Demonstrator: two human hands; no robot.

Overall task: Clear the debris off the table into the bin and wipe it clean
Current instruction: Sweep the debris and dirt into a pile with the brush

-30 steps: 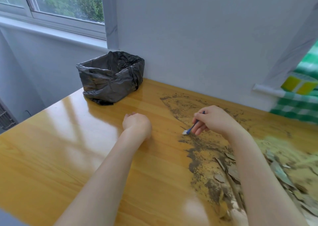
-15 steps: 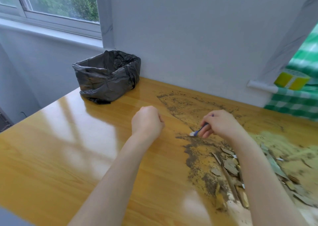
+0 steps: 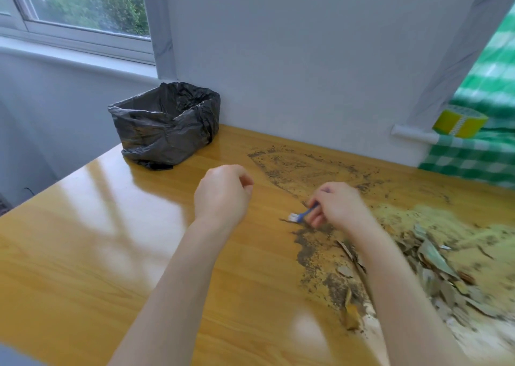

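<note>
Tabletop (image 3: 83,254) fills most of the view, glossy and bare to the left of both hands. Debris (image 3: 434,257) covers it under and to the right of the right arm: dry leaf scraps, pale powder and dark grit, with a gritty margin running just ahead of the brush. Beyond the left hand, against the wall, stands the bin (image 3: 164,131), lined in black and open-topped.

The left hand (image 3: 223,192) is balled into a loose fist with nothing showing in it. Over the last second it has drawn a little toward the right hand (image 3: 340,206), which pinches a small blue brush (image 3: 302,214), bristles at the grit's margin. The brush has barely travelled, so sweeping looks hardly begun and wiping is far off.

Bare wood gives a free run toward the bin, and the table's left edge drops away beyond the left hand.
</note>
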